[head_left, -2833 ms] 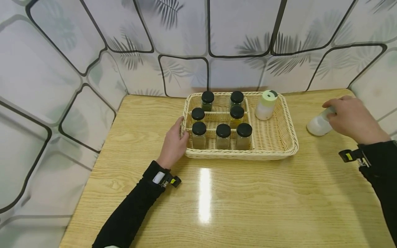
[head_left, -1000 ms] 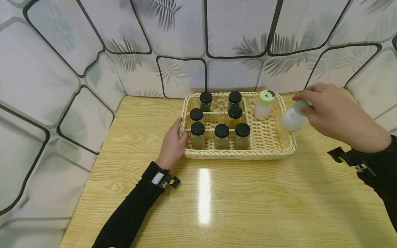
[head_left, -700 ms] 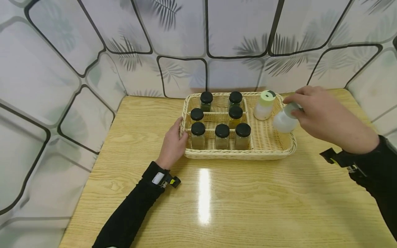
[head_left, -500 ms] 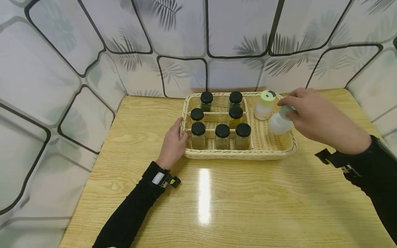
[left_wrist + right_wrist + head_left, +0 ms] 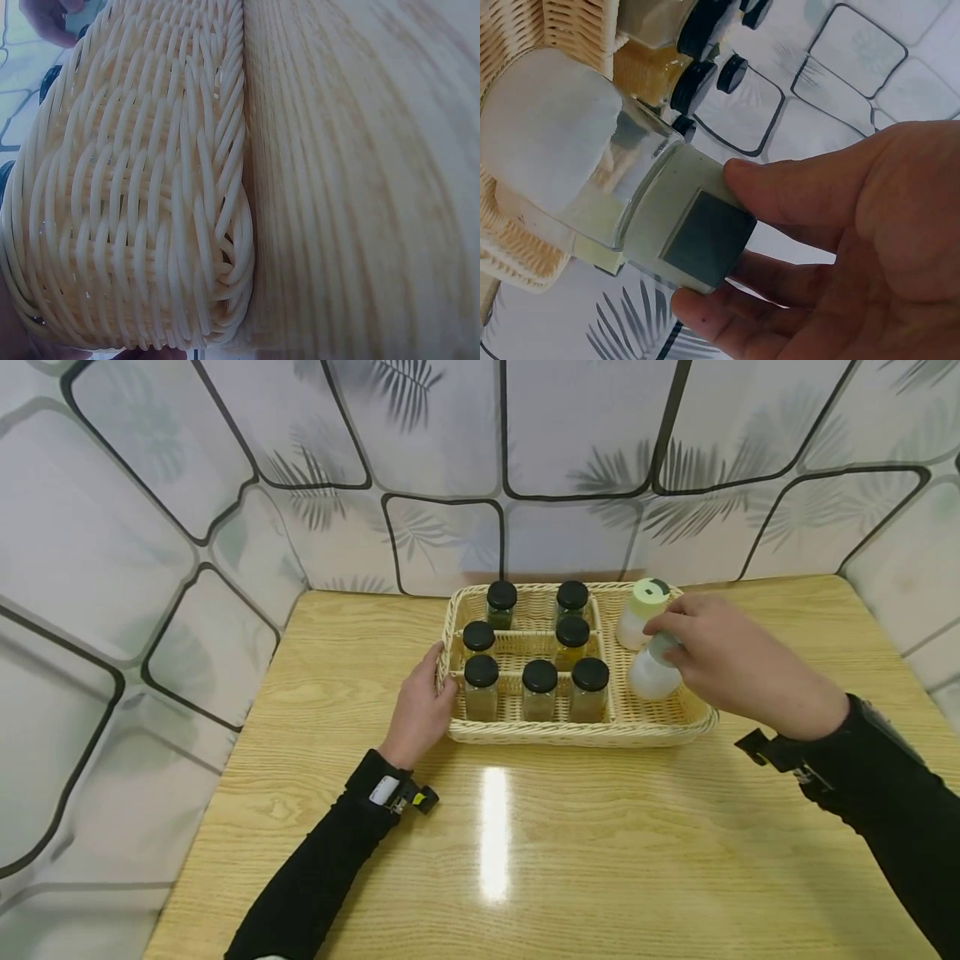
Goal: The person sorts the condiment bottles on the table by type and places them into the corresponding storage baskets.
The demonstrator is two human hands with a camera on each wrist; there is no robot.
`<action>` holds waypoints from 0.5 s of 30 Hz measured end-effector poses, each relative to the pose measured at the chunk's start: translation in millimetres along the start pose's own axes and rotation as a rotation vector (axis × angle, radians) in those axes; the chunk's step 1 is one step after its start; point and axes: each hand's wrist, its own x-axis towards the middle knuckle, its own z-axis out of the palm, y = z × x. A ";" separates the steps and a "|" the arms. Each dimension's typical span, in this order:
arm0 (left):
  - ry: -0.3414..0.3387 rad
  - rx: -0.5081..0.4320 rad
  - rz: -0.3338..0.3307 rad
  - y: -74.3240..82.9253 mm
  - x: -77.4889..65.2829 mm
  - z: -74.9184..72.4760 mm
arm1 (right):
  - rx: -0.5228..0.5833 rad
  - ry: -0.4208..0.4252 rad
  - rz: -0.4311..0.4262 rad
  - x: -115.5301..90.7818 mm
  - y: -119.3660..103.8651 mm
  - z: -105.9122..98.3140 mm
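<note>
My right hand (image 5: 738, 664) pinches the pale grey-green cap of a clear seasoning jar (image 5: 651, 678) with white powder inside. The jar is tilted and hangs in the right compartment of the wicker basket (image 5: 555, 735); whether it touches the bottom I cannot tell. In the right wrist view, thumb and fingers lie on opposite sides of the jar's cap (image 5: 686, 217), which has a dark panel. Just behind stands a similar jar with a yellow-green lid (image 5: 649, 597). At the basket's left end, my left hand (image 5: 416, 714) grips the rim, the thumb at the near corner.
Several black-lidded glass jars (image 5: 539, 689) stand in the basket's left compartments, some with yellow or green contents. Wooden tabletop (image 5: 600, 843) surrounds the basket. A patterned cloth wall (image 5: 577, 543) rises right behind it.
My right hand has lifted the white-powder jar off the table at the right and carried it left over the basket's rim into the right compartment. The left hand stays at the basket's end.
</note>
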 end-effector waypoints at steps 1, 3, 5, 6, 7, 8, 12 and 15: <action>0.001 0.001 -0.001 0.1 0.1 0.1 | 0.002 -0.007 0.002 0.3 -0.4 1.5; 0.001 0.001 -0.003 0.3 0.1 0.2 | 0.008 -0.020 0.010 1.0 -1.1 4.2; 0.003 0.000 -0.005 0.4 -0.2 0.2 | 0.012 -0.033 0.020 1.8 -1.6 6.6; 0.002 0.000 -0.005 0.4 -0.2 0.1 | 0.013 -0.040 0.025 2.2 -1.7 7.8; 0.002 0.000 -0.005 0.3 -0.3 0.0 | 0.011 -0.045 0.029 2.4 -1.7 8.9; 0.001 0.000 -0.004 0.3 -0.3 0.0 | 0.012 -0.052 0.035 2.6 -1.8 9.8; 0.004 0.002 0.000 -0.2 0.1 0.1 | 0.016 -0.073 0.053 2.9 -1.8 13.5; 0.006 0.003 0.000 -0.1 0.2 0.1 | 0.017 -0.082 0.059 2.9 -1.7 16.0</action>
